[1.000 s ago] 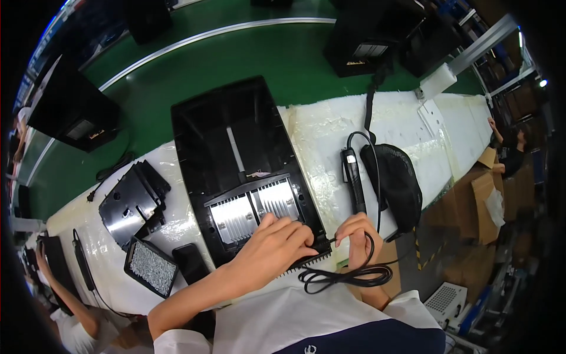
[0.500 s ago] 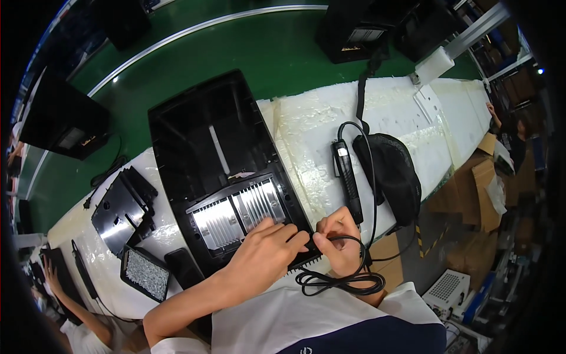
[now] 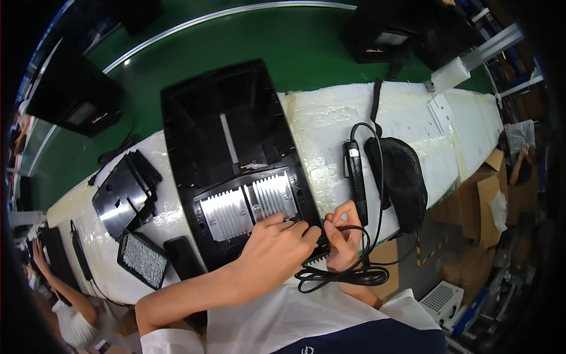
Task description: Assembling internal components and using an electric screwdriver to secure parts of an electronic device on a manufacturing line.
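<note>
Black cable (image 3: 368, 276) hangs in loose loops right at the near edge of the table (image 3: 324, 147), and the right hand (image 3: 343, 246) has it, thumb and forefinger pinching together with a strand running out from them. Just beside it comes the left hand (image 3: 282, 245), fingers curled and bunched over the near right corner of the black housing (image 3: 200, 141); their tips are hidden, so I can't tell whether they grip anything. That housing lies open at the table's near edge, its far end reaching past the far edge in this view, and two silver finned blocks (image 3: 225, 218) gleam side by side in its nearer half.

Left of it, close to the near edge, sits a black tray (image 3: 122, 259) full of small metal pieces, with dark plates (image 3: 121, 192) stacked behind, toward the far edge. Over on the right, a corded black power tool (image 3: 356, 177) lies next to a black mesh bag (image 3: 404, 177). Farther out, a co-worker's hand (image 3: 40, 255) works at the table's left end, and tall black cabinets (image 3: 73, 97) stand on the green floor (image 3: 236, 38) beyond the far edge.
</note>
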A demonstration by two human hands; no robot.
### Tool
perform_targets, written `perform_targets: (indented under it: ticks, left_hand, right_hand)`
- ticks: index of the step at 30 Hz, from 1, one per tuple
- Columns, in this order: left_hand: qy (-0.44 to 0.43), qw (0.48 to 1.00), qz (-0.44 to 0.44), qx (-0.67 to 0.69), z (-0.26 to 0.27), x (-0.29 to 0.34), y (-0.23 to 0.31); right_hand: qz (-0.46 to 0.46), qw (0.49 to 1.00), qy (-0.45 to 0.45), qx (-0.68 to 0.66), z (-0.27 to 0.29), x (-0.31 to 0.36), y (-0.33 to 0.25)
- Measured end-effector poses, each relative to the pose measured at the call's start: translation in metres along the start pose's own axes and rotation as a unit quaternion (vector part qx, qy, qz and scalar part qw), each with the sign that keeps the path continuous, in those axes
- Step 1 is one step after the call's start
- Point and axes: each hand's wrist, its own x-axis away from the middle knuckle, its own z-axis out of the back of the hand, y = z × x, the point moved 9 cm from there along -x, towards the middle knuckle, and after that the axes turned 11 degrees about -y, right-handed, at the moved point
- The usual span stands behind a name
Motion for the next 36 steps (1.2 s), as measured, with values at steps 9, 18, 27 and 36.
perform_targets:
  ticks: [9, 18, 27, 36]
  left_hand:
    - [0.128, 0.988, -0.011, -0.091, 0.021, 0.048, 0.0]
    - [0.368, 0.827, 0.376, -0.198, 0.126, 0.286, -0.142]
    - [0.389, 0.827, 0.405, 0.026, 0.09, 0.385, -0.287]
    - [0.455, 0.806, 0.351, 0.142, 0.087, 0.384, -0.297]
  right_hand:
    - [-0.068, 0.996, 0.028, 0.045, 0.015, -0.013, 0.03]
    - [0.106, 0.939, -0.309, 0.105, 0.05, -0.012, -0.059]
    - [0.091, 0.741, -0.544, 0.383, -0.014, -0.059, -0.121]
    - [-0.149, 0.893, -0.391, 0.165, 0.079, -0.125, -0.059]
